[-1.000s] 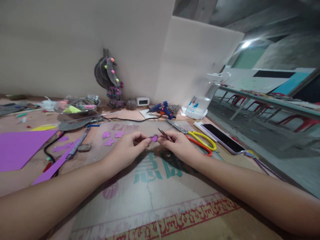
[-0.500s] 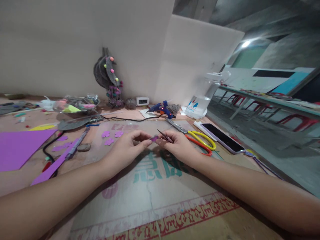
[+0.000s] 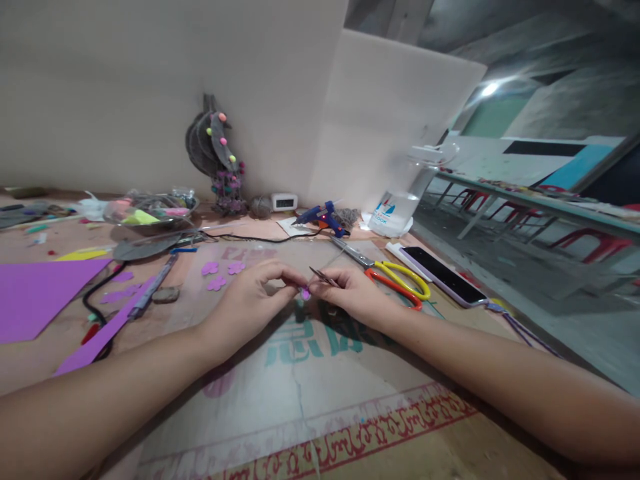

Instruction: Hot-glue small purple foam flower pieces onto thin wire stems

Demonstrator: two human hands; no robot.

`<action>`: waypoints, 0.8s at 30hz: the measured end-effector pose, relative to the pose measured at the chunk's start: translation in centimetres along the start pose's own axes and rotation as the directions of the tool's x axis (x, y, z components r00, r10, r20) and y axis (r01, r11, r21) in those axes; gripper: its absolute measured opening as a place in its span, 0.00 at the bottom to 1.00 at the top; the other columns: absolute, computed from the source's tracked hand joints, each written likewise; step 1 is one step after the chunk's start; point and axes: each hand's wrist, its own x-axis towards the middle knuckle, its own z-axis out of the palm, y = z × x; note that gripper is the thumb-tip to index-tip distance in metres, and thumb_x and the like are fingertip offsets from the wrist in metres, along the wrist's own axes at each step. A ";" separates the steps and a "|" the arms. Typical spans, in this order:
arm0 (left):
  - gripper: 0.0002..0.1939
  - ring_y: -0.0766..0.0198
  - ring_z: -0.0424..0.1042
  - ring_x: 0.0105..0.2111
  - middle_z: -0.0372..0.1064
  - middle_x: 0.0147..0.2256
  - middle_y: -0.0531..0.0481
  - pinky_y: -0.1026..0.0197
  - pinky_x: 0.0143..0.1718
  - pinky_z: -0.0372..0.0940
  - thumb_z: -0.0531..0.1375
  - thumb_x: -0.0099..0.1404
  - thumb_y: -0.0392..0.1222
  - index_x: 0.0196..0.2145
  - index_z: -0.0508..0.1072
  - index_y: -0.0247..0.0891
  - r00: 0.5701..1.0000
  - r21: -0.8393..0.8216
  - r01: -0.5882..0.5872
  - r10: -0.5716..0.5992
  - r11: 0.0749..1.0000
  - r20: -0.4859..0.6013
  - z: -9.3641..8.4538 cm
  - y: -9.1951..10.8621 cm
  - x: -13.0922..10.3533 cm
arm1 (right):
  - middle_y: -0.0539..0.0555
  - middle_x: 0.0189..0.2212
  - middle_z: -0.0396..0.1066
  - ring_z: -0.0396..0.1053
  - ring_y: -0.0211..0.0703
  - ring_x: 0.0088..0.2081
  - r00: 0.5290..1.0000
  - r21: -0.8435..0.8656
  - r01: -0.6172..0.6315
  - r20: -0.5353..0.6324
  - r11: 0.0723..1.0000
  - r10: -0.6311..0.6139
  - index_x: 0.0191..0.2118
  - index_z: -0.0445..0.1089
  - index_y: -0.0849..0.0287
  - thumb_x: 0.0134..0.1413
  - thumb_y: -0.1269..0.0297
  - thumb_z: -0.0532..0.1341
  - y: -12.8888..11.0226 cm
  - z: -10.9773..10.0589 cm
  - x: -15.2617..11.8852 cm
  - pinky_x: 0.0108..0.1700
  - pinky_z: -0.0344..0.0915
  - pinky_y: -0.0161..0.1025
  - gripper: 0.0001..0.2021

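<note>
Over the middle of the board, my left hand (image 3: 273,287) pinches a small purple foam piece (image 3: 305,293) between thumb and fingertips. The piece is partly covered by the fingers, so its full shape is hidden. My right hand (image 3: 345,288) is closed around a slim, dark, pointed metal tool (image 3: 324,276), its tips aimed up and left. Whether it is small scissors or tweezers I cannot tell. Its fingertips meet the purple piece from the right. Several cut purple foam flowers (image 3: 217,283) lie beyond my left wrist. Large scissors (image 3: 395,279) with yellow and orange handles rest beyond my right hand.
A blue glue gun (image 3: 320,217) with a lit red light lies at the back. A clear water jug (image 3: 397,200) and a phone (image 3: 443,275) stand and lie to the right. Purple foam sheet (image 3: 45,293), a pen (image 3: 153,287) and a bowl of craft bits (image 3: 150,220) are leftward.
The purple piece has turned and dropped slightly below the fingertips. My right hand and the pointed tool have shifted a little left.
</note>
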 end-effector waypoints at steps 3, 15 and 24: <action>0.12 0.64 0.70 0.40 0.73 0.38 0.51 0.61 0.43 0.63 0.56 0.61 0.36 0.42 0.72 0.41 0.999 -0.028 0.041 -0.041 0.999 -0.004 0.1 -0.4 0.0 | 0.46 0.19 0.56 0.52 0.30 0.21 1.000 0.001 -0.017 -0.015 1.000 0.017 0.26 0.67 0.62 0.49 0.57 0.60 -0.1 0.0 0.0 0.23 0.48 0.33 0.12; 0.13 0.64 0.70 0.30 0.72 0.28 0.53 0.65 0.30 0.61 0.53 0.63 0.47 0.30 0.73 0.38 0.974 -0.060 0.189 -0.179 0.980 0.139 0.0 0.0 0.5 | 0.46 0.19 0.55 0.51 0.31 0.22 0.996 -0.031 0.024 -0.089 0.999 -0.027 0.29 0.68 0.62 0.51 0.55 0.59 0.2 0.0 -0.1 0.24 0.50 0.33 0.13; 0.13 0.64 0.69 0.28 0.72 0.28 0.53 0.64 0.29 0.60 0.53 0.63 0.47 0.31 0.73 0.38 0.981 -0.055 0.174 -0.168 0.983 0.101 0.0 -0.1 0.5 | 0.47 0.21 0.58 0.54 0.33 0.23 0.995 0.013 0.031 -0.096 0.999 -0.030 0.30 0.68 0.61 0.49 0.54 0.61 -0.1 0.1 0.0 0.25 0.51 0.33 0.13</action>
